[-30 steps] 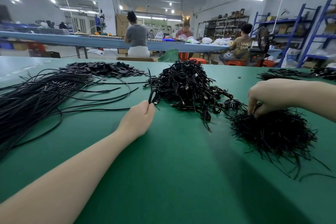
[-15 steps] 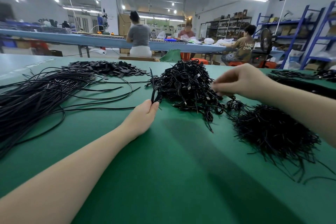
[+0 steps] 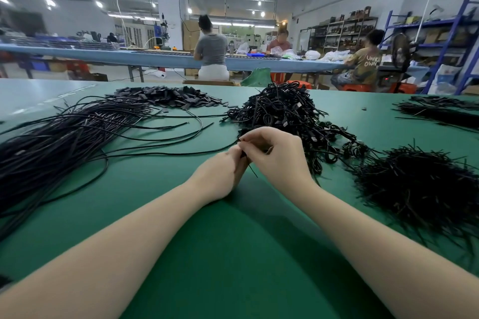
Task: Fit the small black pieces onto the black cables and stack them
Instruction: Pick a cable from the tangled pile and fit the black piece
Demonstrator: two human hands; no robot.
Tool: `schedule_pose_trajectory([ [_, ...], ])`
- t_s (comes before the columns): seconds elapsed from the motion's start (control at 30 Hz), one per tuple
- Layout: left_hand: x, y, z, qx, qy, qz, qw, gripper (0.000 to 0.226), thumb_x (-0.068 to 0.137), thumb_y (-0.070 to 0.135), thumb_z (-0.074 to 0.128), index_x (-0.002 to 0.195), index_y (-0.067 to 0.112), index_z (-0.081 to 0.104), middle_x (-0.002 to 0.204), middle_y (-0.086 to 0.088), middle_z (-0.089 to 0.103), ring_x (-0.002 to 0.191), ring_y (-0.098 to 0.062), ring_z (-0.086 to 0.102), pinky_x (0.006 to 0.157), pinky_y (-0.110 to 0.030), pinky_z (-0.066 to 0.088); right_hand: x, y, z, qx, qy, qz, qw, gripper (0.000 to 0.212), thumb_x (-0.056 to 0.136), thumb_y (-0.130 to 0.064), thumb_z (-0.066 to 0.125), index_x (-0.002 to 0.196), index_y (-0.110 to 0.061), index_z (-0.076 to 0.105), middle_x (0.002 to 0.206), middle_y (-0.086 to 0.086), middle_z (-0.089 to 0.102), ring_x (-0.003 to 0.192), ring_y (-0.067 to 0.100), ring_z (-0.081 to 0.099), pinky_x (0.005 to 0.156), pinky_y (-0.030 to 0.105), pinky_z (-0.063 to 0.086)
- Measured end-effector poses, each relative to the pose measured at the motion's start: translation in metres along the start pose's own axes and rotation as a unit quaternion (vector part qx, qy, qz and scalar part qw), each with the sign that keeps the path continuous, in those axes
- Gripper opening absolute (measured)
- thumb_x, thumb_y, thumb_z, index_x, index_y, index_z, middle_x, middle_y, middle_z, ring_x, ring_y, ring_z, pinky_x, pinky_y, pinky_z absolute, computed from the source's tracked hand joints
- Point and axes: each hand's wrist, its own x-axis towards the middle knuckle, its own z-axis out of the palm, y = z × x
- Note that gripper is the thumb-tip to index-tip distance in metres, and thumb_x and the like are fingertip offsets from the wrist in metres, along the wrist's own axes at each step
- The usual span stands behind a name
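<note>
Over a green desk (image 3: 233, 254), the left hand (image 3: 220, 176) and right hand (image 3: 277, 155) meet, both pinching a thin black cable (image 3: 252, 169). A fitting step appears underway; next likely comes adding it to the finished pile (image 3: 285, 114).

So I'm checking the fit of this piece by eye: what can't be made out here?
Head view only:
- Where piece meets cable: hidden between the left hand and right hand; only a thin black strand shows below.
- Finished pile: fitted pieces too small and tangled to judge.
- Loose cables: cut off by the left edge.
</note>
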Motion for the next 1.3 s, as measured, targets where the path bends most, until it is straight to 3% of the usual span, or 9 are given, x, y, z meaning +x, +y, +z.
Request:
schedule_pose_trajectory([
  [0.23,-0.001,0.001,0.002,-0.009,0.01,-0.006,1.0,0.027,0.101,0.036,0.039,0.099,0.011,0.045,0.09,-0.015,0.062,0.086,-0.037,0.058,0.072,-0.047,0.045,-0.004,0.008,-0.003,0.042,0.065,-0.035,0.996,0.006,0.084,-0.013,0.071,0.087,-0.018,0.072,0.075,-0.013,0.068,0.069,-0.003,0.062,0.066,0.012,0.048],
  [0.43,-0.004,0.002,0.002,0.107,0.006,0.009,0.994,0.034,0.101,0.024,0.03,0.119,0.005,0.052,0.11,-0.018,0.061,0.094,-0.034,0.059,0.074,-0.037,0.046,-0.008,-0.004,0.001,0.01,0.008,-0.038,0.999,0.006,0.084,-0.017,0.07,0.088,-0.021,0.073,0.082,-0.014,0.07,0.078,0.002,0.064,0.073,0.019,0.05],
  [0.53,-0.005,0.013,0.004,0.27,0.062,0.033,0.96,0.031,0.102,0.028,0.029,0.107,0.011,0.055,0.093,-0.008,0.067,0.079,-0.031,0.064,0.06,-0.031,0.034,0.002,-0.015,-0.017,-0.178,-0.064,-0.124,0.974,0.01,0.087,-0.028,0.065,0.092,-0.023,0.072,0.086,-0.008,0.071,0.086,0.015,0.061,0.082,0.037,0.046],
  [0.6,-0.008,0.022,0.001,0.347,0.085,0.054,0.932,0.026,0.101,0.033,0.037,0.104,0.015,0.055,0.085,-0.002,0.069,0.069,-0.026,0.065,0.058,-0.029,0.027,0.017,-0.02,-0.034,-0.307,-0.115,-0.147,0.933,0.012,0.088,-0.038,0.062,0.092,-0.031,0.071,0.089,-0.012,0.069,0.093,0.014,0.057,0.085,0.036,0.04],
  [0.7,-0.008,0.024,-0.007,0.342,0.166,0.162,0.911,0.017,0.087,0.025,0.064,0.078,0.01,0.062,0.055,-0.001,0.061,0.042,-0.023,0.057,0.052,-0.026,0.027,0.037,-0.021,-0.064,-0.233,-0.239,-0.031,0.942,0.008,0.083,-0.042,0.068,0.079,-0.035,0.067,0.077,-0.018,0.066,0.076,-0.001,0.059,0.073,0.025,0.045],
  [0.83,-0.01,0.033,-0.013,0.338,0.174,0.286,0.88,0.019,0.087,0.02,0.059,0.07,0.016,0.054,0.055,0.002,0.051,0.044,-0.022,0.05,0.052,-0.029,0.035,0.046,-0.003,-0.098,-0.131,-0.374,0.085,0.914,0.013,0.076,-0.046,0.074,0.075,-0.033,0.072,0.071,-0.021,0.068,0.063,-0.01,0.059,0.057,0.007,0.041],
  [1.0,-0.015,0.048,-0.01,0.28,0.176,0.394,0.858,0.019,0.09,0.014,0.051,0.071,0.014,0.056,0.06,0.0,0.047,0.05,-0.022,0.046,0.054,-0.032,0.043,0.04,0.018,-0.108,0.051,-0.502,0.249,0.827,0.021,0.063,-0.045,0.082,0.076,-0.03,0.074,0.082,-0.009,0.072,0.079,0.007,0.067,0.066,0.021,0.049],
  [1.17,-0.019,0.044,-0.006,0.034,0.159,0.188,0.969,0.025,0.096,0.028,0.044,0.09,0.008,0.058,0.071,-0.001,0.059,0.062,-0.028,0.055,0.06,-0.032,0.029,0.015,0.031,-0.066,0.375,-0.359,0.314,0.795,0.005,0.074,-0.022,0.069,0.079,-0.02,0.068,0.086,-0.001,0.071,0.082,0.012,0.069,0.072,0.027,0.055],
  [1.3,-0.011,0.036,0.006,-0.158,0.13,0.009,0.979,0.024,0.101,0.029,0.042,0.078,0.023,0.041,0.064,0.01,0.051,0.059,-0.003,0.045,0.059,-0.027,0.033,0.002,0.029,-0.025,0.437,-0.174,0.332,0.818,0.01,0.079,-0.02,0.07,0.079,-0.016,0.061,0.073,-0.002,0.066,0.07,0.01,0.067,0.061,0.025,0.054],
])
